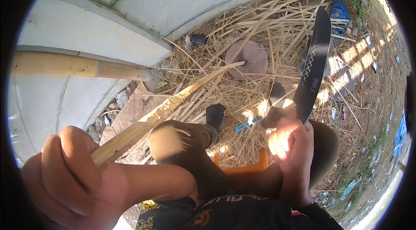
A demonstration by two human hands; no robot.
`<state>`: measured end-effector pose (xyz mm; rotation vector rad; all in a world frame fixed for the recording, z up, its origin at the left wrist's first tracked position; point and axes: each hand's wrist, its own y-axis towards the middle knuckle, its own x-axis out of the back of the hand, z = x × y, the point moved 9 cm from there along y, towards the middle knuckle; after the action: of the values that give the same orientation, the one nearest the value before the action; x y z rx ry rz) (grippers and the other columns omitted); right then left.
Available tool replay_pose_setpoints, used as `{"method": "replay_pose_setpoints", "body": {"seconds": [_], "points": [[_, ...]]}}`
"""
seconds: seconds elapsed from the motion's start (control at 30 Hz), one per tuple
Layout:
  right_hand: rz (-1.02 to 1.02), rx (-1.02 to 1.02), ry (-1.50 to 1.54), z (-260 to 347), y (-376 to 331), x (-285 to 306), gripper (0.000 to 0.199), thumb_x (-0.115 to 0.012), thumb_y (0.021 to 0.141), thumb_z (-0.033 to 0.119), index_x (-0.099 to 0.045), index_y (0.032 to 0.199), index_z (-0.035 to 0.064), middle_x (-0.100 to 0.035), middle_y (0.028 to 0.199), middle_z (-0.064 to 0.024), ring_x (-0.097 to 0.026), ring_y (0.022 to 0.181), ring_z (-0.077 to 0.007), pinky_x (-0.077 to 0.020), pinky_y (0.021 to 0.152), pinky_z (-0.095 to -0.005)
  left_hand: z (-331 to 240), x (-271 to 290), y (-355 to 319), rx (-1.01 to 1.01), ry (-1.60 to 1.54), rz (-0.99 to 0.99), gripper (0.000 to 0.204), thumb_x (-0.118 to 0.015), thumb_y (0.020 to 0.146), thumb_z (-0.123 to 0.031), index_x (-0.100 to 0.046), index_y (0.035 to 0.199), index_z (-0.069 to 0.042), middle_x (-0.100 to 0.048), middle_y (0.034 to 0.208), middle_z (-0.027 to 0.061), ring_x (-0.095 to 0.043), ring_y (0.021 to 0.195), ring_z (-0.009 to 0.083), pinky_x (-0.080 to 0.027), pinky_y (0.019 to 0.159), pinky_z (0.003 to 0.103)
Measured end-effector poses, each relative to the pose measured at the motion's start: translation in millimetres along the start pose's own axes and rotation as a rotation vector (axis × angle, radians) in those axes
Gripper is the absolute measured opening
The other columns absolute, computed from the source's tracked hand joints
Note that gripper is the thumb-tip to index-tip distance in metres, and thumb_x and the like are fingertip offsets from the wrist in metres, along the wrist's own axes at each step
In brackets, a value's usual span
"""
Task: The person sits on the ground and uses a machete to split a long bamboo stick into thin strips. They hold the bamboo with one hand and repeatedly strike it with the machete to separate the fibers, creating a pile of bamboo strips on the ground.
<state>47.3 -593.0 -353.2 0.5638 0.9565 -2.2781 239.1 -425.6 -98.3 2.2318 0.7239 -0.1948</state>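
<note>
We see our left hand [71, 167] closed tight around the near end of a split bamboo strip [160, 113]. The fingers wrap fully over it, with no gap. The strip is pale yellow, flat and fibrous, with rough splintered edges, and it runs up and to the right, ending in a thin point above the straw.

Our right hand [292, 143] is also closed in a fist, gripping the handle of a machete [314, 63]. Its blade is dark, long and a little curved, wider near the tip, and it stands almost upright, well apart from the strip. Strong sunlight falls on the knuckles.

Between the hands our knee [182, 141] is bent, in brown cloth, with a dark boot [215, 115] beyond it. An orange seat edge [242, 169] shows under the legs.

The ground is covered with dry straw and bamboo shavings [260, 26], thin and tangled. At the left a round, smooth bamboo pole [78, 67] lies across a grey concrete slab [99, 22].
</note>
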Motion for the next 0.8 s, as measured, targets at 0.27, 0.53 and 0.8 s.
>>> {"method": "replay_pose_setpoints", "body": {"seconds": [0.27,0.53,0.8], "points": [[-0.040,-0.065,-0.267,-49,-20,22,0.023,-0.058,0.089,0.013,-0.045,0.071,0.0094,-0.042,0.052,0.0013,-0.037,0.036,-0.0094,-0.0289,0.037,-0.0260,-19,-42,-59,-0.106,0.211,0.008,0.036,-0.034,0.104,-0.016,-0.029,0.069,-0.014,-0.029,0.055,-0.0002,-0.022,0.044,0.0087,-0.022,0.046,0.026],[0.068,-0.076,-0.240,-88,41,8,0.022,-0.064,0.087,0.016,-0.051,0.071,0.0089,-0.044,0.054,0.0010,-0.040,0.039,-0.0106,-0.0350,0.039,-0.0299,-3,-50,-83,-0.136,0.187,-0.175,0.041,-0.043,0.102,-0.023,-0.028,0.065,-0.013,-0.024,0.052,-0.0029,-0.017,0.047,0.0074,-0.014,0.045,0.028],[0.096,-0.110,-0.651,-169,55,33,0.028,-0.064,0.088,0.021,-0.052,0.069,0.0034,-0.044,0.049,-0.0022,-0.042,0.036,-0.0144,-0.0314,0.034,-0.0340,-21,-26,-153,-0.235,0.048,-0.109,0.042,-0.064,0.090,-0.019,-0.034,0.062,-0.009,-0.030,0.052,-0.0035,-0.022,0.047,0.0064,-0.015,0.045,0.026]]}}
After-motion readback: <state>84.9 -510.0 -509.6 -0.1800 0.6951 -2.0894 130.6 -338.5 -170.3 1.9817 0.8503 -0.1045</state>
